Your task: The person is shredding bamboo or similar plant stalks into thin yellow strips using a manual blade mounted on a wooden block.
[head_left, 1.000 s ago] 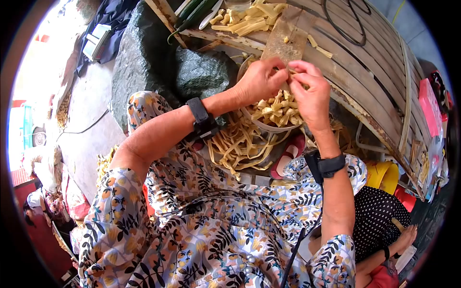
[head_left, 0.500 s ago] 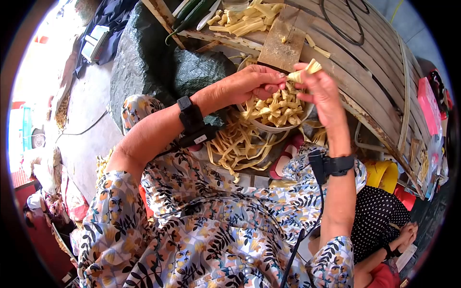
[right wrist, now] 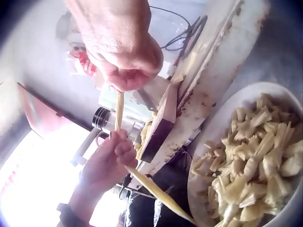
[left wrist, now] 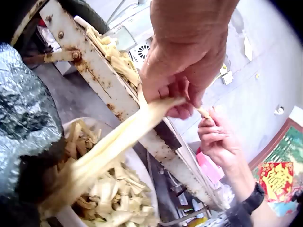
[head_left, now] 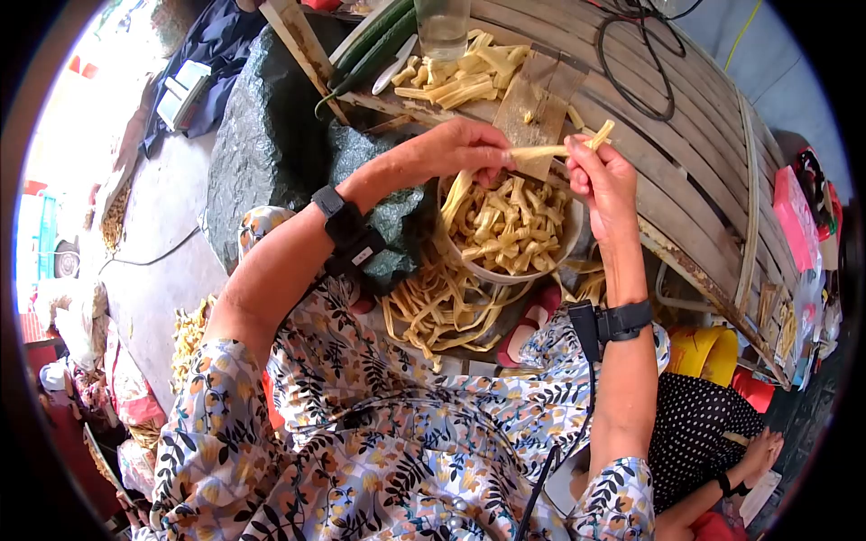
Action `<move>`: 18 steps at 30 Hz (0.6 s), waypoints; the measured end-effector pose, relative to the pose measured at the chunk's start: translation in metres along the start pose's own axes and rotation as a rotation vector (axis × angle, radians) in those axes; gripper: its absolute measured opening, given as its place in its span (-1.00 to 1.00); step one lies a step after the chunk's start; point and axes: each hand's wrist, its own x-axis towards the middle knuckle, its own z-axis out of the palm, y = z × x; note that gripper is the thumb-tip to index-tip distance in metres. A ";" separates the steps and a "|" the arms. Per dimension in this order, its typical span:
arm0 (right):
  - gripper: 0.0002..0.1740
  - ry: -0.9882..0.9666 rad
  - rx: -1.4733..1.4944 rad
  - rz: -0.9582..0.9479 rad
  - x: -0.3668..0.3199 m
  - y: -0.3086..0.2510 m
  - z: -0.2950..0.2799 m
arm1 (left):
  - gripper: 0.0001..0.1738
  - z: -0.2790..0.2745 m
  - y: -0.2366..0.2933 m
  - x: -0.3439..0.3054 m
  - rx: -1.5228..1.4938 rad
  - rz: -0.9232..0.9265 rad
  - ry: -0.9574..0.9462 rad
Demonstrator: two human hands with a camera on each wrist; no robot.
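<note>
Both hands work above a white bowl [head_left: 572,236] full of knotted pale-yellow strips [head_left: 510,225]. My left hand [head_left: 499,155] pinches a long pale strip [head_left: 541,150], and my right hand [head_left: 582,160] pinches the same strip further along, so it runs taut between them. Its short end pokes up past the right fingers, and the long tail hangs from the left hand into the bowl. The left wrist view shows the left hand [left wrist: 182,97] holding the strip [left wrist: 113,139], with the right hand [left wrist: 213,137] beyond. The right wrist view shows the right hand [right wrist: 124,80], the strip [right wrist: 119,109] and the left hand [right wrist: 116,151].
Loose strips [head_left: 442,307] lie heaped on my lap below the bowl. A slatted wooden table [head_left: 695,153] carries a small board [head_left: 541,90], cut pieces [head_left: 456,77], cucumbers [head_left: 379,36], a glass [head_left: 444,25] and a black cable [head_left: 636,63]. Another person [head_left: 708,410] sits at the lower right.
The hands worked close together over the bowl, then the right hand lifted a short knotted piece. Now they are spread apart with a long strip pulled straight between them.
</note>
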 end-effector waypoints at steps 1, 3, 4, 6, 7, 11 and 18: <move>-0.82 0.001 0.007 -0.029 0.007 -0.002 0.002 | -0.76 -0.005 0.001 0.006 0.058 0.025 0.068; -0.81 0.042 0.068 -0.096 0.028 -0.002 0.005 | -0.77 -0.013 0.007 0.022 0.170 0.072 0.201; -0.81 0.060 0.098 -0.130 0.039 -0.003 0.006 | -0.78 -0.016 0.014 0.030 0.150 0.070 0.265; -0.81 0.108 0.129 -0.177 0.052 -0.002 0.012 | -0.78 -0.021 0.017 0.046 0.100 0.112 0.398; -0.81 0.135 0.143 -0.201 0.057 -0.001 0.015 | -0.78 -0.024 0.017 0.054 0.074 0.134 0.462; -0.84 0.218 0.147 -0.205 0.071 0.005 0.017 | -0.78 -0.031 0.011 0.071 0.178 0.126 0.522; -0.87 0.414 -0.179 -0.148 0.078 0.029 0.005 | -0.81 -0.037 -0.028 0.085 0.459 0.185 0.602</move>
